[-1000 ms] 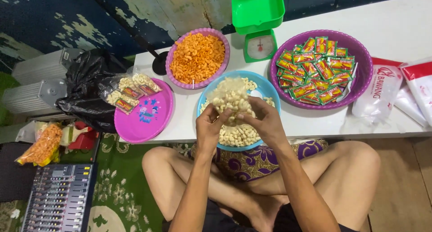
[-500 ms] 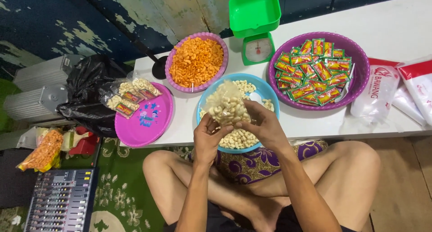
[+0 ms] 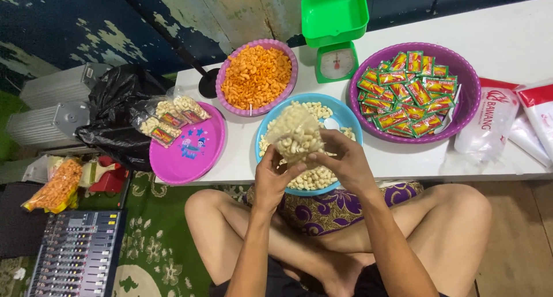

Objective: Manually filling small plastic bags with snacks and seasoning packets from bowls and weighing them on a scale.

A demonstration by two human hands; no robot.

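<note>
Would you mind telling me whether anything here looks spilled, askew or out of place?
Nothing looks spilled. Both hands, left and right, hold a clear bag of pale snacks over the blue bowl. Two filled bags overhang the pink tray's edge.

Packages we see
Clear snack bag [image 3: 296, 137] held centre; green-red sachets [image 3: 406, 92] in purple bowl [image 3: 466, 110]; white-red bags [image 3: 512, 121] right on worktop [image 3: 507, 38].

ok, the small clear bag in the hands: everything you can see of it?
The bag is small, clear, thin plastic, packed full of pale cream snack pieces, so it bulges. It is held up off the table, over the blue bowl of the same pale pieces. The left hand and right hand both pinch it at the end nearest the person, and the filled end points away. Whether it is sealed cannot be told.
</note>
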